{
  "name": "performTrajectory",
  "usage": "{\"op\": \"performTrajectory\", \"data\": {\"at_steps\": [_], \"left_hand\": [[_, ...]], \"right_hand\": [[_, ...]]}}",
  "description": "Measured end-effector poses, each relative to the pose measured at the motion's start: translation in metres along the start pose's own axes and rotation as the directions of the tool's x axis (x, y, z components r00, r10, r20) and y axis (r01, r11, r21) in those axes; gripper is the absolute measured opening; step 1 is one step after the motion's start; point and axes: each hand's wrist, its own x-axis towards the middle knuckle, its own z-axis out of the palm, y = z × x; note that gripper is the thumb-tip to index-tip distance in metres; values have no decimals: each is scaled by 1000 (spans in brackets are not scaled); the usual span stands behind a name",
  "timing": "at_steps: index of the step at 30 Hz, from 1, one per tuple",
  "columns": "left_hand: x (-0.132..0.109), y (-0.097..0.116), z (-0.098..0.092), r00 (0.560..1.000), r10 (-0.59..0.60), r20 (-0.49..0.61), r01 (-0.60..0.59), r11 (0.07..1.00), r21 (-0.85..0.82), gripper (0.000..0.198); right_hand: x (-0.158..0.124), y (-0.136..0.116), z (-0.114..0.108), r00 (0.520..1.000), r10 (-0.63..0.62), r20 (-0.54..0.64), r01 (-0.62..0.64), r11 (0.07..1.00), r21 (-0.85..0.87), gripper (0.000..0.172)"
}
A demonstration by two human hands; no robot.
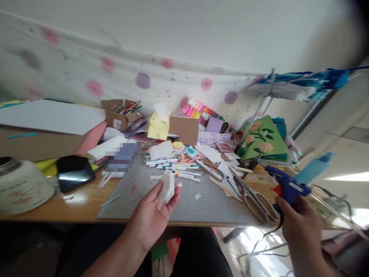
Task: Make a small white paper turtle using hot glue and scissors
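Observation:
Over the front of the grey mat (123, 200), my left hand (154, 215) is palm up, with its fingers and thumb closed round a small white piece (166, 187). That piece has a wavy edge and looks layered; its material is unclear. At the right, my right hand (302, 219) grips a blue hot glue gun (288, 186) by its handle, and a glue stick (319, 194) runs out of its back. The gun's tip points left, well apart from the white piece. Scissors (256, 202) lie on the table just left of the gun.
Several white markers (178, 171) and paper scraps lie behind my left hand. At the left are a pale round jar (23, 186) and a black phone-like object (74, 173). A tissue pack (158, 125) stands at the back. A cord (259, 246) hangs off the front right edge.

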Motion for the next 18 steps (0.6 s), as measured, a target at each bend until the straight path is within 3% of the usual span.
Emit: {"op": "performTrajectory", "data": {"at_steps": [1, 2, 5, 6, 8, 11, 13, 18], "left_hand": [[0, 0, 0, 1000, -8, 9, 8, 1000, -6, 16], [0, -1, 0, 1000, -18, 20, 18, 1000, -12, 17], [-1, -3, -1, 998, -46, 53, 47, 999, -16, 18], [-2, -4, -2, 997, -51, 62, 52, 999, -16, 18], [-3, -5, -3, 995, -55, 80, 57, 998, -15, 18], [-5, -3, -6, 994, -58, 96, 60, 998, -17, 19], [-7, -1, -7, 994, -61, 91, 63, 998, -20, 19], [-8, 2, -6, 995, -63, 73, 65, 998, -24, 21]], "right_hand": [[-14, -10, 4, 994, 66, 88, -81, 981, 177, 43], [-30, -21, 9, 959, 132, 250, -201, 940, 274, 37], [-83, -54, 23, 785, 126, 606, -408, 841, 354, 30], [-100, -64, 28, 744, 104, 660, -424, 837, 346, 28], [-129, -78, 35, 707, 106, 700, -426, 853, 301, 31], [-151, -92, 41, 679, 57, 732, -336, 910, 241, 33], [-153, -101, 43, 654, -62, 754, -189, 952, 242, 29], [-139, -123, 44, 475, -383, 792, 218, 923, 315, 26]]}}
